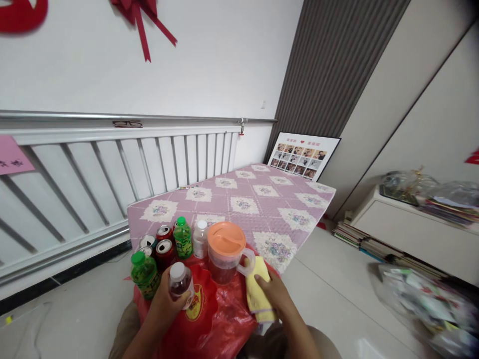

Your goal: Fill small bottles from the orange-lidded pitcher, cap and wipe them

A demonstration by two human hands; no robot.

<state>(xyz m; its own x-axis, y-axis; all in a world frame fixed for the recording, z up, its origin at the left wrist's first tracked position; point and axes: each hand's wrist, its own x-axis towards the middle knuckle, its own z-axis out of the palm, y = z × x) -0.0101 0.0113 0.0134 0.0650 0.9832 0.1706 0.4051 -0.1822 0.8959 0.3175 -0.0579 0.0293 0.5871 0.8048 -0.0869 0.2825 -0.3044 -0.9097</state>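
Note:
My left hand (166, 301) is wrapped round a clear plastic bottle with a white cap (181, 284), held upright over a red tray with a yellow emblem (205, 309). In my right hand (275, 289) is a folded yellow cloth (256, 294), right beside the handle of a clear pitcher with an orange lid (226, 239). Left of the pitcher stand another white-capped bottle (201, 239) and a green bottle (182, 239). A second green bottle (145, 274) is just left of my left hand. Several opened drink cans (164, 252) are grouped between the green bottles.
Red plastic sheeting (234, 304) lies under the things. Behind it is a table with a purple flowered cloth (243, 189), along a white radiator (149, 164). A photo board (303, 154) leans at the back. To the right are a white cabinet (411, 229) and a filled plastic bag (430, 304).

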